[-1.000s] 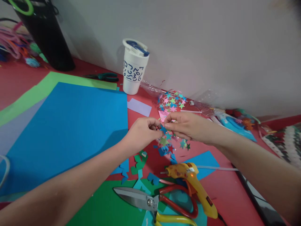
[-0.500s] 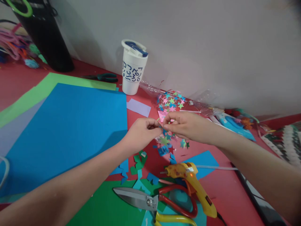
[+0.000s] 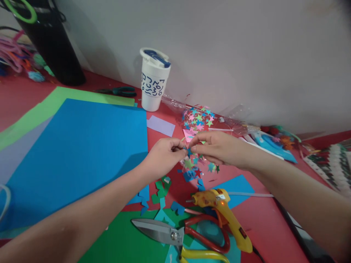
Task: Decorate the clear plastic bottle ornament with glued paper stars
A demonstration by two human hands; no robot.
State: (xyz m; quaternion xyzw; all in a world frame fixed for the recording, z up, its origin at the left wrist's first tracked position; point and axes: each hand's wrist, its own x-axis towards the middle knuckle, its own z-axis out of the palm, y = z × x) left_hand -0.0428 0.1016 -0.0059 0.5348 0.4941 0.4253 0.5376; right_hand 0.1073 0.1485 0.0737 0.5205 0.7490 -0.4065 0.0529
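My left hand [image 3: 164, 157] and my right hand [image 3: 216, 148] meet above the red table, fingertips pinched together on a small blue star [image 3: 189, 151]. Both hands are closed in a pinch on it. Just under them lies a scatter of small coloured stars [image 3: 197, 166]. A second heap of stars [image 3: 199, 118] sits on clear plastic behind my right hand.
A large blue paper sheet [image 3: 79, 149] covers the left, over green and lilac sheets. A white lidded cup [image 3: 153, 84] stands by the wall. Near me lie a yellow glue gun [image 3: 225, 213], red-and-yellow-handled scissors [image 3: 181, 235] and paper scraps [image 3: 161, 190]. Teal scissors [image 3: 120, 91] and a black cylinder [image 3: 52, 44] are at the back.
Both hands stay pinched together at the same spot; the blue star has shifted slightly between the fingertips. The view has drifted a little.
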